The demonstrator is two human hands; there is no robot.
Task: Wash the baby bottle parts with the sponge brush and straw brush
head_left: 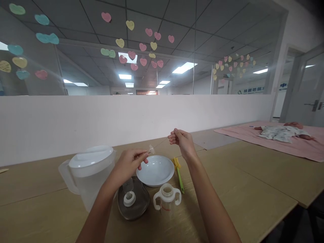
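Note:
Above the white bowl (162,172), my left hand (133,159) pinches a small clear flared piece (151,149) at its fingertips. A thin, see-through strand, perhaps a straw, runs from that piece to my right hand (181,140), whose thumb and forefinger are closed on its far end. In front of the bowl stands a baby bottle (167,199) with two white handles and an uncovered mouth. On a grey-brown tray (138,211) lie a white bottle collar with a teat (129,199) and a clear cap (128,184). A green-handled brush with a yellow sponge head (179,173) leans by the bowl.
A lidded translucent pitcher (92,175) stands at left, beside my left forearm. To the right, a baby-like figure (280,132) lies on a pink cloth (243,135). A white wall (126,118) with glass above borders the wooden table (243,182).

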